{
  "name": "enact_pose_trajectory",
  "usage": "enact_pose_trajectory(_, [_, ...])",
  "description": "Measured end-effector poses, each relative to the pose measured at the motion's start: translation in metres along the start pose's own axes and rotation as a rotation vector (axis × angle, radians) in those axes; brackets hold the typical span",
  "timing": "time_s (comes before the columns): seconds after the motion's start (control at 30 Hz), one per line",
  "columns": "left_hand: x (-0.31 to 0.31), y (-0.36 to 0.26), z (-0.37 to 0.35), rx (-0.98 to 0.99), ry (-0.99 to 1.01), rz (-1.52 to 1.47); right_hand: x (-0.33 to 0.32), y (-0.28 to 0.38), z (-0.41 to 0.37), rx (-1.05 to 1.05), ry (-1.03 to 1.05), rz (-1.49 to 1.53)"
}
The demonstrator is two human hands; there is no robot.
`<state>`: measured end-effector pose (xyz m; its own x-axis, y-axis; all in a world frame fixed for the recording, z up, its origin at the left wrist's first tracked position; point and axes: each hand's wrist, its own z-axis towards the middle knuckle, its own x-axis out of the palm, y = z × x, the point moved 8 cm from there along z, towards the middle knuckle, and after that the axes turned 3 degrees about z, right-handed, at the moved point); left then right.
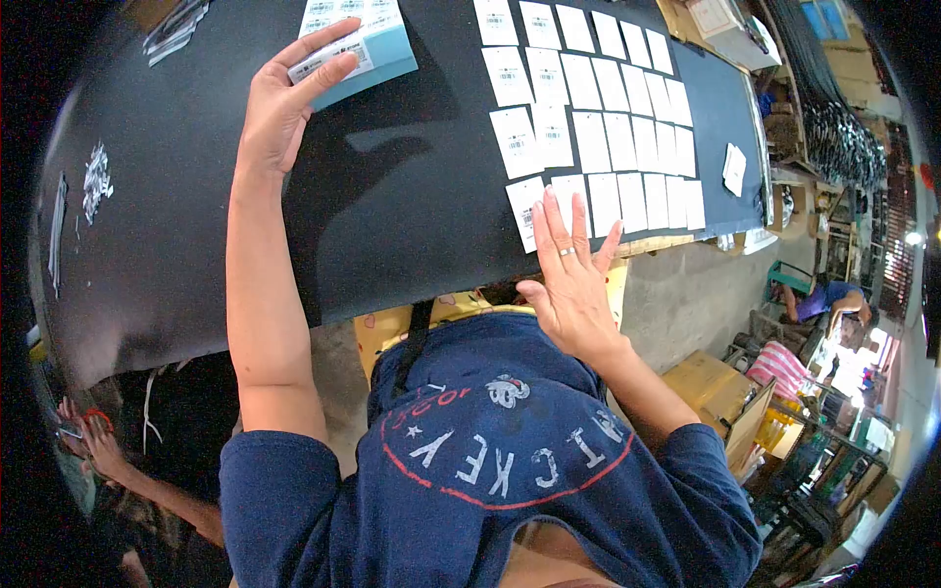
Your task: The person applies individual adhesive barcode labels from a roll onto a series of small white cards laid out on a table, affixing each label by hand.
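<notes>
My left hand (294,93) grips a sheet of barcode stickers (387,67) above the black table, its thumb and fingers closed on the folded edge. The sheet shows a light blue backing and white labels with small print. My right hand (569,279) lies with fingers spread, its fingertips on a white tag (566,183) in the row nearest me. Beside it is a tag with a barcode sticker (526,211). White tags are laid out in several rows; those in the left columns bear barcode stickers, while many others look plain.
A small stack of white cards (733,169) lies toward the table's right end. Paper scraps (97,183) and thin strips (178,29) are on the left side. Another person's hand (101,446) is at lower left. Cardboard boxes (708,394) stand on the floor at right.
</notes>
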<state>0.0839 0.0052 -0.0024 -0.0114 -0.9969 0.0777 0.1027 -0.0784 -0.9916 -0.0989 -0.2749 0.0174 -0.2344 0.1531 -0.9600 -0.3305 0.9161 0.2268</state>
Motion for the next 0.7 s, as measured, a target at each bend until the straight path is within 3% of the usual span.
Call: enact_pose_trajectory(0.7, [0.005,-0.006,-0.001,-0.053,0.014,-0.085,0.007,0.008,0.001,0.040,-0.032,-0.075])
